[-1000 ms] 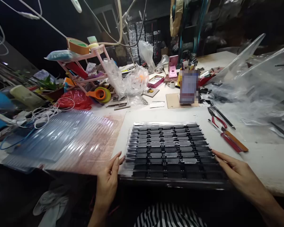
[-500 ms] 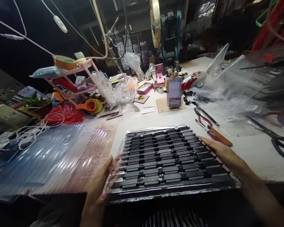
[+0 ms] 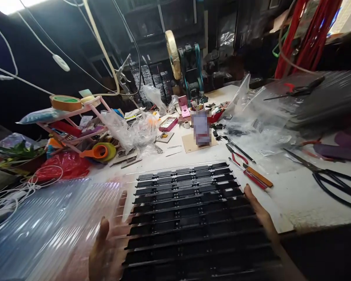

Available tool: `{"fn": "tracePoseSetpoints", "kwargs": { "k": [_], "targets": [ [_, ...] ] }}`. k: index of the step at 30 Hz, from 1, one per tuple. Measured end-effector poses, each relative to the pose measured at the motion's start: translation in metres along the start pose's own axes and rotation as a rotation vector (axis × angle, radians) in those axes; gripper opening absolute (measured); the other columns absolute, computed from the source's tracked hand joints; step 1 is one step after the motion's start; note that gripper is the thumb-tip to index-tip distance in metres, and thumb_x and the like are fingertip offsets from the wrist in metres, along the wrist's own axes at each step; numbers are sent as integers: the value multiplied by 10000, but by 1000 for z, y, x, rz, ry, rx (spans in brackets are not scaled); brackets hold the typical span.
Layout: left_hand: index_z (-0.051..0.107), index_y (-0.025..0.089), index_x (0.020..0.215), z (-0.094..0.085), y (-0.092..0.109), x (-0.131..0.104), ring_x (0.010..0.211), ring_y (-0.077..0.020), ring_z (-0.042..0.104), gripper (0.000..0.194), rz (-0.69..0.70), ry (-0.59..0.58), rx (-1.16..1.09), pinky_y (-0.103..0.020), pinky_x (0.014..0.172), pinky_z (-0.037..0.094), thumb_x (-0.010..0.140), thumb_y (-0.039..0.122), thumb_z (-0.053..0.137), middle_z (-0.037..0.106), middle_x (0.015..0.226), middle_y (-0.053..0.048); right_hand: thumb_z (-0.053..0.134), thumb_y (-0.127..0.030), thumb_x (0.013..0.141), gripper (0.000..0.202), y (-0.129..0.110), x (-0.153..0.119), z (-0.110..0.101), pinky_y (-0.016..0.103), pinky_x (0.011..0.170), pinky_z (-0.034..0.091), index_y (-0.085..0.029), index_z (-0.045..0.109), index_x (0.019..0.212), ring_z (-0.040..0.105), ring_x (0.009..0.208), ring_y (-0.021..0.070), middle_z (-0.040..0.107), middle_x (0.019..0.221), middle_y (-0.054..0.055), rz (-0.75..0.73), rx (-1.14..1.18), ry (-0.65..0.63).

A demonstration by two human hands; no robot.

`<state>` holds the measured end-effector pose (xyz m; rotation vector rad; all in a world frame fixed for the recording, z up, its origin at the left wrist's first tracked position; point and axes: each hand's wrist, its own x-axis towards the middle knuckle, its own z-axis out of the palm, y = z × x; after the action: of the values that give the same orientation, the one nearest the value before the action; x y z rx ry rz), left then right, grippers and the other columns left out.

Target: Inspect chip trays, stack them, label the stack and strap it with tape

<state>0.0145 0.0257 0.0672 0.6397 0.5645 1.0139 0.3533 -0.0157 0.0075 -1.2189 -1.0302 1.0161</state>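
Observation:
A clear plastic tray filled with rows of black, comb-toothed plastic parts takes up the lower middle of the view. The left edge of this tray lies in my left hand, with the thumb up and the fingers showing blurred beside and under the rim. On the opposite side, my right hand grips the right edge, its thumb along the rim and most of its fingers hidden. The tray's near end runs out of the bottom of the view.
Stacked clear ribbed plastic trays lie at the left. Pliers, an orange-handled tool and large scissors lie to the right. A blurred-out phone-like object stands behind. Plastic bags and a pink rack crowd the back left.
The view has swung up and to the right. The filled tray sits lower and nearer to me, with both hands still at its sides.

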Motion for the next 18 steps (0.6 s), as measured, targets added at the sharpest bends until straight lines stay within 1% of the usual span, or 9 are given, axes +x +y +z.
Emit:
{"fn": "tracePoseSetpoints", "kwargs": {
  "k": [2,4,7,9,12,14,16,18],
  "targets": [
    [152,444,1414,-10,-11,3,1291,-199,390,478,86,-54,-52,-475,1081,243,937,417,181,448,1394,15,309,-516,922,501,-7,-1,13,402,807,558,-215,668,1097,662,934,236,729,853,41,73,164,-40],
    [133,410,1428,-20,-20,5,1299,-188,376,492,135,-74,-96,-463,1097,208,940,355,169,455,1389,0,281,-484,939,502,-10,-2,23,408,816,554,-215,691,1048,664,927,228,729,837,37,129,232,-67],
    [127,371,1440,-31,-27,6,1292,-194,386,509,117,-54,-143,-459,1101,204,936,320,187,470,1376,-19,307,-447,938,455,-7,-3,30,415,815,557,-244,711,988,670,906,223,729,820,19,173,301,-64],
    [132,372,1440,-36,-29,5,1278,-201,408,518,103,-9,-153,-459,1095,226,931,317,216,460,1385,-18,346,-427,929,396,-3,-4,33,414,815,560,-281,710,982,671,898,217,728,830,-1,163,296,-7],
    [158,367,1438,-41,-30,5,1247,-207,449,548,94,88,-121,-450,1073,285,909,305,286,452,1392,-19,362,-429,917,366,5,-7,33,423,853,546,-317,699,1009,648,965,223,721,916,-10,140,222,68],
    [166,364,1437,-42,-32,5,1229,-203,469,601,72,146,-62,-447,1052,328,874,236,335,456,1389,-21,329,-455,918,395,12,-8,29,429,912,514,-333,675,1065,606,1054,226,700,1016,-11,132,153,89],
    [177,363,1435,-41,-33,7,1224,-207,474,659,44,188,-17,-453,1031,360,830,188,371,457,1387,-22,319,-480,912,410,23,-10,22,436,982,456,-339,634,1134,543,1149,221,661,1122,-19,134,109,75],
    [203,344,1433,-38,-34,9,1241,-225,453,683,44,223,-23,-462,1023,369,793,205,399,443,1396,-32,314,-487,912,427,34,-12,14,463,1035,378,-322,592,1192,461,1232,213,617,1202,-28,142,98,33]
  ]
}}
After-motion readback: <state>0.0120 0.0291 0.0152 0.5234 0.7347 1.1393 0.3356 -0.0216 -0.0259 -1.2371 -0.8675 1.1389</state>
